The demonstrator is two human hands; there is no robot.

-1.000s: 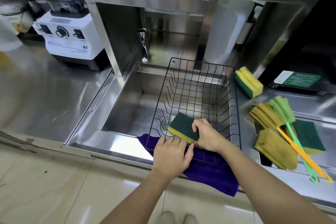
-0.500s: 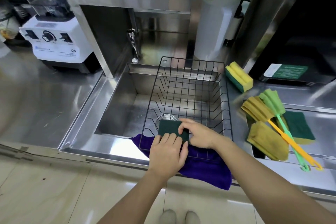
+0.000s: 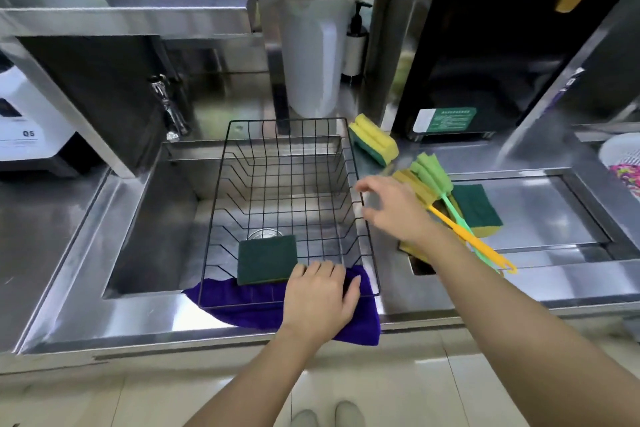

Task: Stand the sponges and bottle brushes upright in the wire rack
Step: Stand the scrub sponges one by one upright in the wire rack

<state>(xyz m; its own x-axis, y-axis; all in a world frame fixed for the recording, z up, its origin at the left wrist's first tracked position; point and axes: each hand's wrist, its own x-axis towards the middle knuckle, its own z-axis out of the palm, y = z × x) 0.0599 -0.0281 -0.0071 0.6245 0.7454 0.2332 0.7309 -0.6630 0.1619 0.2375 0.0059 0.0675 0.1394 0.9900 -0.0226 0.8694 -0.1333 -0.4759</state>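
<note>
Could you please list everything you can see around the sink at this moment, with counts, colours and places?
wire rack: 1, black, set over the sink
sink: 1, steel, left of centre
sponge in rack: 1, green face, standing at the rack's near end
purple cloth: 1, under the rack's near edge
yellow sponge: 1, yellow and green, counter behind the rack's right corner
green sponge: 1, flat on the right counter
bottle brushes: 2, one orange, one green, crossed on the right counter
pump bottle: 1, white with black pump, at the back
blender base: 1, white, far left
left hand: 1, resting on the rack's near edge
right hand: 1, open, reaching toward the brushes
</note>
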